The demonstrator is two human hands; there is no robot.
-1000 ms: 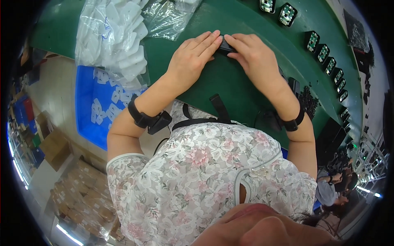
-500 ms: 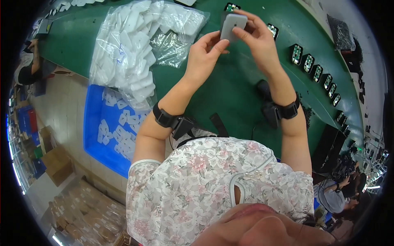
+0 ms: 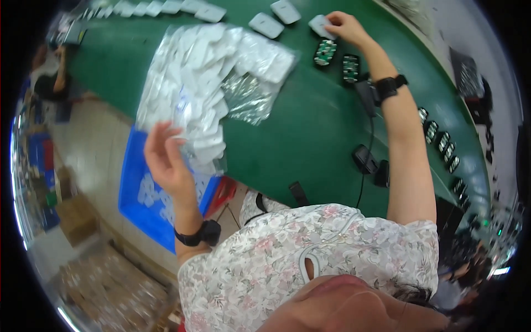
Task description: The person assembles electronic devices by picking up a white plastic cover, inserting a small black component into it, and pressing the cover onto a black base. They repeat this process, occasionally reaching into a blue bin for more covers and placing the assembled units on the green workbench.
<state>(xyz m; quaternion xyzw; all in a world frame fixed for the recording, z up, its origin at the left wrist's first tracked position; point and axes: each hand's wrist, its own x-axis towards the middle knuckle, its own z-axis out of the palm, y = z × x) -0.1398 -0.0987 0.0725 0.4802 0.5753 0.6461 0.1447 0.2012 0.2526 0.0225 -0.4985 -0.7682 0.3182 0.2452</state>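
Note:
At the far side of the green table, my right hand (image 3: 347,29) has its fingers closed on the edge of a whitish rounded-corner plastic case (image 3: 320,26). The case is at table level, just beyond an open black housing with a green circuit board (image 3: 325,52). A second such open housing (image 3: 350,68) sits to its right. My left hand (image 3: 170,160) holds nothing; its fingers are apart and slightly blurred. It hovers over the blue bin (image 3: 128,188), beside a clear plastic bag full of white plastic covers (image 3: 193,72). Small white pieces (image 3: 160,202) lie in the bin.
More whitish cases (image 3: 266,25) lie at the far edge, with a row (image 3: 149,8) running left. Several open housings with boards (image 3: 444,142) line the right side. A black device (image 3: 365,159) with a cable lies on the table. Cardboard boxes (image 3: 80,221) stand left on the floor.
Both hands held a whitish case together at the far side. My left hand has let go and moved left over the bin; my right hand now has a case at table level.

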